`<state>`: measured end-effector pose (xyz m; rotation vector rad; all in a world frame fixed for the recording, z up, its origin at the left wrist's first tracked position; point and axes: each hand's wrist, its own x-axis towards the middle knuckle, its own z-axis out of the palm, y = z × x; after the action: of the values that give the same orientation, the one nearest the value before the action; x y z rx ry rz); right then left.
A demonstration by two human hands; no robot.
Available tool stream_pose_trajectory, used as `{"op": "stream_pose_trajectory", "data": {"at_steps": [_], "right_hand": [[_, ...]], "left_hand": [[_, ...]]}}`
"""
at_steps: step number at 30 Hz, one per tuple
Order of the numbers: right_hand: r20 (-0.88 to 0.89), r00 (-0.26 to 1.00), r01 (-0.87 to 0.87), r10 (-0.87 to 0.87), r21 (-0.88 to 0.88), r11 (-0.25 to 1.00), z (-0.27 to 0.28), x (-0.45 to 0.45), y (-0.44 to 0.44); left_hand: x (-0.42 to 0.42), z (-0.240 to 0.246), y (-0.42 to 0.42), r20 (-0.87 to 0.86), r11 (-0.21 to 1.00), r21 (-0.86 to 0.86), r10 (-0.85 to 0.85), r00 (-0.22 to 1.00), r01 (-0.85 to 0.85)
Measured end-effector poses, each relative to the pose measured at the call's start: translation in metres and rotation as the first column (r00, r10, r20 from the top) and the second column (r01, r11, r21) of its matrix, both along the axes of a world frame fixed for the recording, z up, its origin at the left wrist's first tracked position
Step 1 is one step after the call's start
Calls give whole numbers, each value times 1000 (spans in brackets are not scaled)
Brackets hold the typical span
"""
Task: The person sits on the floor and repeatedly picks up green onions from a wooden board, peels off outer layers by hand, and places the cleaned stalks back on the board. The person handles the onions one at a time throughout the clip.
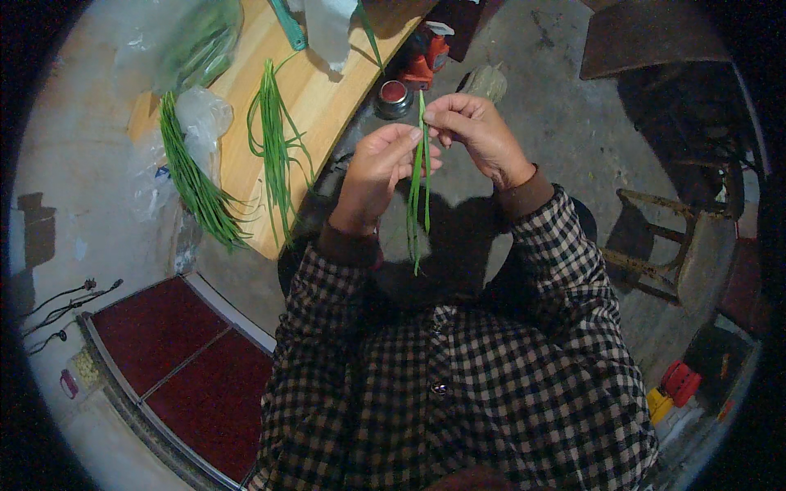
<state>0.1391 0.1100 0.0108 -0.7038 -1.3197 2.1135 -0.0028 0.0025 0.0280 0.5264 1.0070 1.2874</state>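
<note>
My left hand (387, 166) pinches a few green chive stalks (419, 178) near their upper end, in front of my chest. At the top of the same stalks, the thumb and fingers of my right hand (476, 132) are closed on them. The leaves hang down below both hands. To the left, a loose bunch of chives (273, 153) lies on the wooden table (325, 104). A thicker bunch of chives (193, 178) lies further left, along the table's edge, beside a crumpled clear plastic bag (206, 119).
A large clear bag of greens (202, 55), a teal-handled tool (288, 27) and white plastic (328, 30) are on the table. Beyond my hands stand a round tin (394, 98) and a red-orange object (424, 64). A wooden stool frame (651, 258) stands at right.
</note>
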Motion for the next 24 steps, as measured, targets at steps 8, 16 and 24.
{"op": "stream_pose_trajectory", "data": {"at_steps": [8, 16, 24], "right_hand": [[-22, 1000, -9, 9, -16, 1000, 1, -1, 0], [-31, 998, 46, -46, 10, 999, 3, -2, -4], [126, 989, 26, -81, 390, 920, -12, -6, -3]], "left_hand": [[-3, -7, 1, 147, 999, 24, -37, 988, 34], [-5, -12, 2, 154, 1000, 14, -26, 988, 24], [-10, -25, 5, 172, 1000, 17, -8, 985, 5]]}}
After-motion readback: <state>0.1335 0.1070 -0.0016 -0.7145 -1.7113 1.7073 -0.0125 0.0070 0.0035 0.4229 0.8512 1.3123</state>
